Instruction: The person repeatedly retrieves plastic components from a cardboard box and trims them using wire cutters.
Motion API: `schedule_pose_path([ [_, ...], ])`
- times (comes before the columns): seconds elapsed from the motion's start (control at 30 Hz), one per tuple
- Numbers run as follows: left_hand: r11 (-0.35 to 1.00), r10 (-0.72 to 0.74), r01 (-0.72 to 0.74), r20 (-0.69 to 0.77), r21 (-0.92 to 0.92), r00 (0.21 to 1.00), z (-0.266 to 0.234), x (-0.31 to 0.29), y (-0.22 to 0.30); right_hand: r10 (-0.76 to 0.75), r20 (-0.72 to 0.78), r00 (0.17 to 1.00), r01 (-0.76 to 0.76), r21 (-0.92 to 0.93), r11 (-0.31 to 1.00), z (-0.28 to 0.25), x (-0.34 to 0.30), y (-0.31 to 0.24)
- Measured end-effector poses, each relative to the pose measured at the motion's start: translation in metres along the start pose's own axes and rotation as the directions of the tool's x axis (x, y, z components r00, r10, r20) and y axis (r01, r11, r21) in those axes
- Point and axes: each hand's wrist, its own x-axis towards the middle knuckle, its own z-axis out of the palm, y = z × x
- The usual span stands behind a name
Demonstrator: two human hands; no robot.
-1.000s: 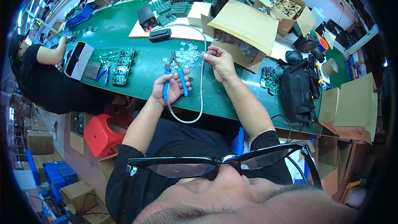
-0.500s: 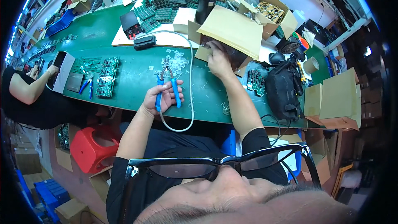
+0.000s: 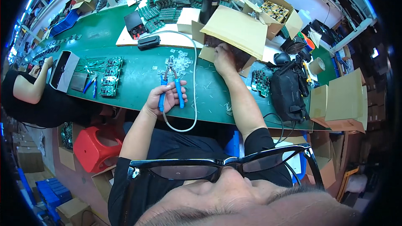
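The left hand (image 3: 164, 97) is closed around the blue handles of a pair of cutters (image 3: 171, 84), fingers wrapped on one handle and the thumb pressing the other, so the grip is clamped on the tool. The metal nose points away from the palm, out over the green bench (image 3: 134, 79), with small clear plastic bits (image 3: 181, 62) lying just beyond the tip. A grey cable (image 3: 193, 88) loops past the outer side of that grip and down over the bench edge.

The cutters look stiff and fairly light; the ribbed sleeves should hold without slipping, and mid-handle is the sensible place to grasp.

The right hand (image 3: 222, 56) reaches into the open cardboard box (image 3: 234, 27), fingers hidden under its flap, so I cannot tell whether they are closed on anything. The box is thin card, likely light and easily bent.
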Motion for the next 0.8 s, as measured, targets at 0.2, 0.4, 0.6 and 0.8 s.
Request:
schedule_pose_path([
  [0.2, 1.0, 0.02, -0.02, 0.006, 0.013, 1.0, -0.002, -0.003, -0.003, 0.058, 0.004, 0.998, -0.058, -0.018, 0.998, -0.002, -0.003, -0.003],
  [0.4, 0.999, 0.051, -0.051, -0.013, 0.001, 0.999, 0.001, -0.003, -0.001, 0.174, 0.174, 0.969, -0.159, -0.098, 0.982, -0.011, 0.004, -0.006],
  [0.6, 0.997, -0.024, 0.034, -0.134, 0.071, 0.991, 0.008, -0.002, 0.001, 0.15, -0.004, 0.989, -0.15, -0.019, 0.988, -0.015, 0.001, -0.011],
  [0.8, 0.985, -0.012, 0.044, -0.193, 0.164, 0.981, 0.007, 0.0, -0.003, 0.076, -0.091, 0.993, -0.055, 0.217, 0.975, -0.024, -0.002, -0.027],
])
